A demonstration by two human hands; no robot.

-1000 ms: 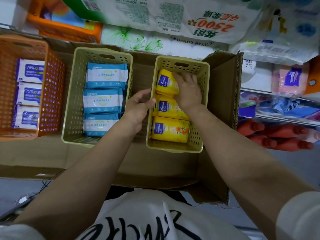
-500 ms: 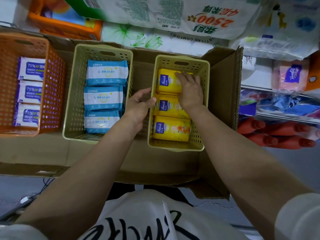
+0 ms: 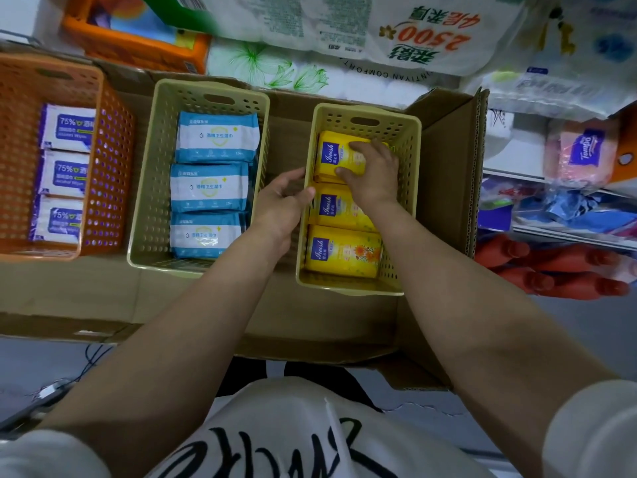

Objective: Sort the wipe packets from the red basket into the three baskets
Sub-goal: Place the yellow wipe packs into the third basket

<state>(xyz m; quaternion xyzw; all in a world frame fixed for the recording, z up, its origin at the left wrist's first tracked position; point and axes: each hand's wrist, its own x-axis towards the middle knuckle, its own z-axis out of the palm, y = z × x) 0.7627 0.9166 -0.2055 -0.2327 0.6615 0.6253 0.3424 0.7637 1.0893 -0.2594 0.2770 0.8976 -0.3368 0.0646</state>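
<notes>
The yellow basket (image 3: 412, 188) sits in a big cardboard box (image 3: 448, 174), and everything else can be placed from it. Inside it lie 3 yellow wipe packets in a row. The right hand (image 3: 374, 172) is on the far yellow packet (image 3: 336, 157), the one at the basket's back end. The thumb is at the packet's near edge and the fingers reach over its top, so the grip looks to be grasping that packet. A moment ago this hand lay more flat over the back 2 packets. Now it has slid to the far one and pinched in on it, as if to nudge it straight.

The left hand (image 3: 281, 205) is just outside the yellow basket's left wall, with the thumb touching the rim. Its fingers are loosely bent and hold nothing, so that grip is released. It has hardly moved, and seems to be steadying the basket.

To the left of the yellow basket is a tan basket (image 3: 144, 201) with 3 blue wipe packets (image 3: 210, 188). Farther left again is an orange basket (image 3: 110, 167) with 3 white and purple wipe packets (image 3: 63, 174). The red basket is not in view.

All 3 baskets show 3 packets each, lined up by kind. I think the sorting is nearly done, and this is just a last tidy of the yellow row.

Behind the yellow basket are big tissue packs (image 3: 396, 32).
</notes>
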